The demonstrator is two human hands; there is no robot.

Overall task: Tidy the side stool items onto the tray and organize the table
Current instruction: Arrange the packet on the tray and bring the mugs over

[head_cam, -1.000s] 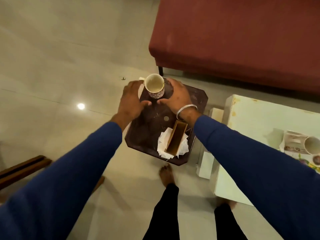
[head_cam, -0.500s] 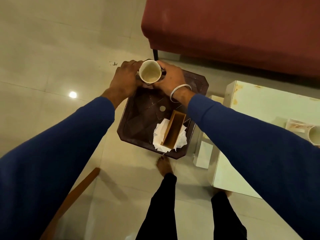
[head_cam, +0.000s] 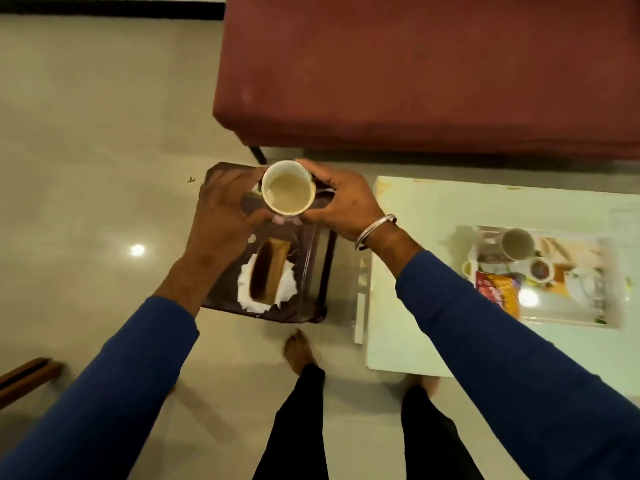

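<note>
Item: white patterned ceramic cup, cupped between my left hand and right hand above the dark stool. Next, I judge: carry it level to the tray.

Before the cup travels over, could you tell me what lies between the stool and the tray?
In the head view, a strip of floor, then bare white table.

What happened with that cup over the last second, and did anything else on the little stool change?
Both hands closed in on the cup: the left hand and right hand now hold it, apparently raised above the stool. The tissue holder and its tissues stayed put, as did the tray on the table.
</note>
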